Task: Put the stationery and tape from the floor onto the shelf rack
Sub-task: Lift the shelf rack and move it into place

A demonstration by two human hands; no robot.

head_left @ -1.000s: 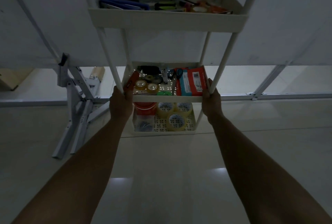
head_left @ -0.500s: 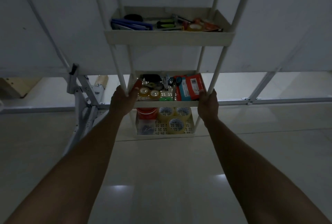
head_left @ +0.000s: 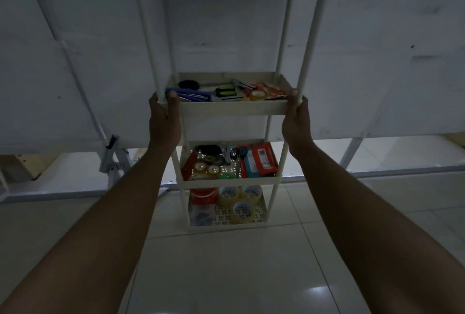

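Observation:
A white shelf rack [head_left: 234, 109] stands on the tiled floor in front of me. My left hand [head_left: 163, 117] grips the left front corner of an upper tray, thumb over the rim. My right hand [head_left: 297, 117] grips its right front corner. That tray holds blue pens [head_left: 187, 94], a green-and-black item and a tape roll [head_left: 258, 95]. The tray below carries small tape rolls [head_left: 206, 169], scissors and a red packet [head_left: 261, 160]. The bottom tray has three large clear tape rolls [head_left: 241, 209] and a red tub [head_left: 202, 195].
A white wall panel with slanted metal braces [head_left: 75, 82] runs behind the rack. A folded metal bracket [head_left: 113, 155] stands at the left. Glossy floor tiles [head_left: 226, 276] stretch between me and the rack.
Both hands moved up from the front corners of the middle tray to the corners of the tray above. The view has risen and pulled back, showing more of the rack.

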